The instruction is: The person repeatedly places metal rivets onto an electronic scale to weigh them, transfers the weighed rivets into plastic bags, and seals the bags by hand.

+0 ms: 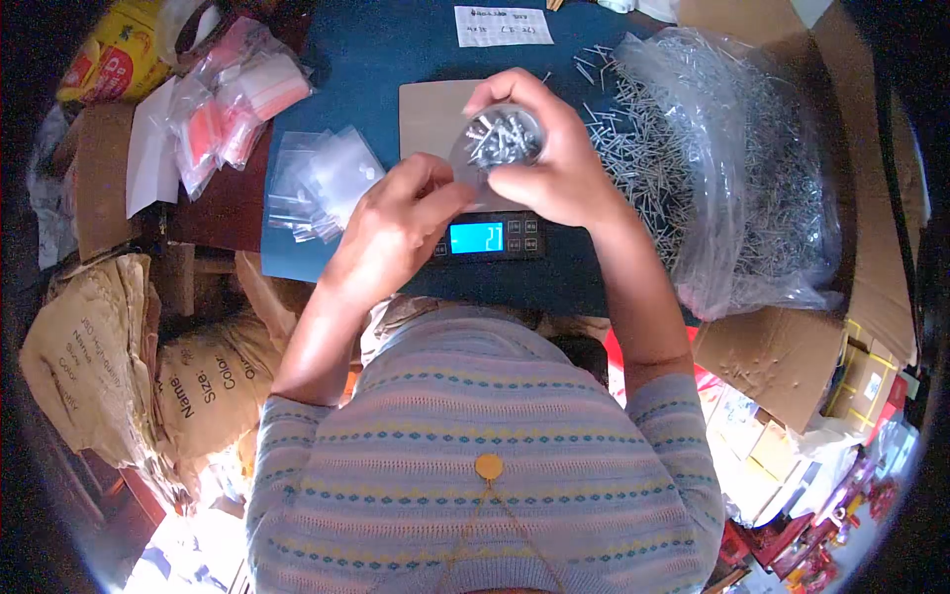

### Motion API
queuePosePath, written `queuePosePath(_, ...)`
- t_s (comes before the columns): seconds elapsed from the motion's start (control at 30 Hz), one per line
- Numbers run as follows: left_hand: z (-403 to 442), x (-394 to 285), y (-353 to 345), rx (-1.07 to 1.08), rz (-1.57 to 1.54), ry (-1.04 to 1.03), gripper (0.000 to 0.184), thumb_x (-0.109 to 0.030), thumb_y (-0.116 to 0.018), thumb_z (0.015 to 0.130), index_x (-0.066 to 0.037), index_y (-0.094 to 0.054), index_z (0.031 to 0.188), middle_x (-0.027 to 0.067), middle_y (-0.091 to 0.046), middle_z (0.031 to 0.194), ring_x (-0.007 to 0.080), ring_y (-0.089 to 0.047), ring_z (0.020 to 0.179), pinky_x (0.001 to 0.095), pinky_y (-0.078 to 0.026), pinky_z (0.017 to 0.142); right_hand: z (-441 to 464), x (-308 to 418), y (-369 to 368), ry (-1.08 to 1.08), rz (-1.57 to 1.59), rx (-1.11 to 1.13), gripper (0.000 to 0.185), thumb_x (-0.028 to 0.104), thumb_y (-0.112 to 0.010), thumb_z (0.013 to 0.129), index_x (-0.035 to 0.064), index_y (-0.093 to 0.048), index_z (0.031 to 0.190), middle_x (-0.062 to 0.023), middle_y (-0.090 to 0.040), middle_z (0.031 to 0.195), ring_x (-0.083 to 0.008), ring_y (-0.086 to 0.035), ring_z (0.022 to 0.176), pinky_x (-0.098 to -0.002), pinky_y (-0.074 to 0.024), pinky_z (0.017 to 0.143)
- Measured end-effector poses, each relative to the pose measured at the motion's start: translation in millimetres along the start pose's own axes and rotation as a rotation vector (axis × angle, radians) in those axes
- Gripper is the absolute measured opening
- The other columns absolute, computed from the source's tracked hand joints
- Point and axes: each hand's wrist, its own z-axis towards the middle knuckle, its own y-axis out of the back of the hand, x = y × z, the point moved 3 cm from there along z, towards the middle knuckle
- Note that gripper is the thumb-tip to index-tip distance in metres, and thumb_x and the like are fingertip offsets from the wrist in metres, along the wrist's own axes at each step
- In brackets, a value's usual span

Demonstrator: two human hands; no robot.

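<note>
My right hand is wrapped around a small round clear container holding many silvery screws or nails. Beside it, my left hand has its fingers pinched on what looks like the edge of a clear plastic bag just under the container. The fingertips are partly hidden. Both hands are over a digital scale with a cardboard piece on its top. The lit blue display shows digits that look like 27.
Clear zip bags lie left of the scale. Packs of red-edged bags are farther left. A large plastic bag and loose metal fasteners cover the right side. A printed paper lies at the back.
</note>
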Motion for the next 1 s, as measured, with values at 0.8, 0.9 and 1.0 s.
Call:
queuePosePath(0.8,-5,10,-2,-0.207,-0.012,0.058,0.018,0.006,-0.066,0.073,-0.004,-0.064,0.089,0.0148,-0.053,0.101,0.0257,-0.058,0.083,0.0308,-0.048,0.068,-18,-33,30,-0.043,-0.254,-0.03,0.064,0.016,-0.08,0.061,0.0042,-0.046,0.114,-0.0145,-0.056,0.115,-0.0281,-0.054,0.109,-0.037,-0.0417,0.092)
queuePosePath(0.9,-3,11,10,-0.242,-0.066,0.045,0.014,0.005,-0.064,0.077,-0.003,-0.064,0.089,0.0189,-0.053,0.117,0.0265,-0.061,0.094,0.0312,-0.051,0.074,-32,-74,15,-0.044,-0.527,-0.028,0.069,0.028,-0.082,0.062,0.0051,-0.046,0.117,-0.0138,-0.053,0.12,-0.0272,-0.055,0.109,-0.0353,-0.04,0.094)
queuePosePath(1.0,-12,13,10,-0.267,-0.434,0.217,0.012,0.006,-0.063,0.077,-0.001,-0.064,0.087,0.0186,-0.059,0.111,0.0271,-0.059,0.103,0.0314,-0.052,0.073,-40,-56,2,0.097,-0.73,-0.132,0.054,0.031,-0.076,0.069,0.0069,-0.053,0.111,-0.0086,-0.062,0.105,-0.0258,-0.057,0.104,-0.0356,-0.0349,0.094)
